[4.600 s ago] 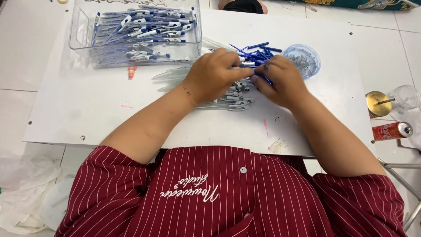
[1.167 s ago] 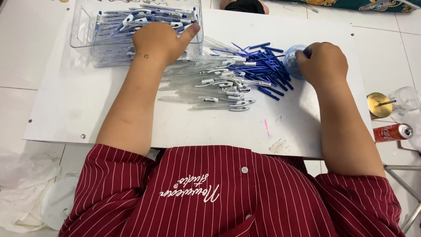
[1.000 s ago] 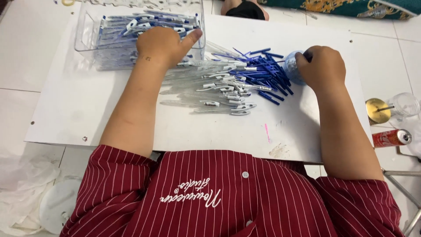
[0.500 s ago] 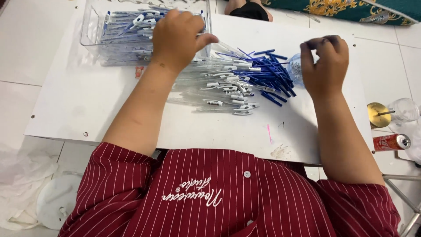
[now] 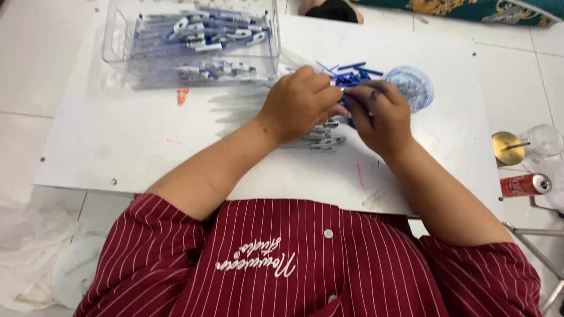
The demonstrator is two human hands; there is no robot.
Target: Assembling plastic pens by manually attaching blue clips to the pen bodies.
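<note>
Two hands meet over the white board table (image 5: 147, 147): my left hand (image 5: 299, 103) and right hand (image 5: 379, 114) are pressed fingertip to fingertip, pinching a thin clear plastic pen barrel (image 5: 336, 92) between them. Just beyond the fingers lies a loose heap of short blue pen parts (image 5: 351, 73), and under the palms a pile of clear pen barrels with blue clips (image 5: 320, 138). Beyond my left hand stands a clear rectangular plastic tray (image 5: 117, 53) holding finished blue-and-clear pens. Just past my right hand sits a small round clear cup (image 5: 420, 88). Well off to the right, a red drink can (image 5: 524, 185) lies on its side near a round brass-coloured dish (image 5: 506, 148).
</note>
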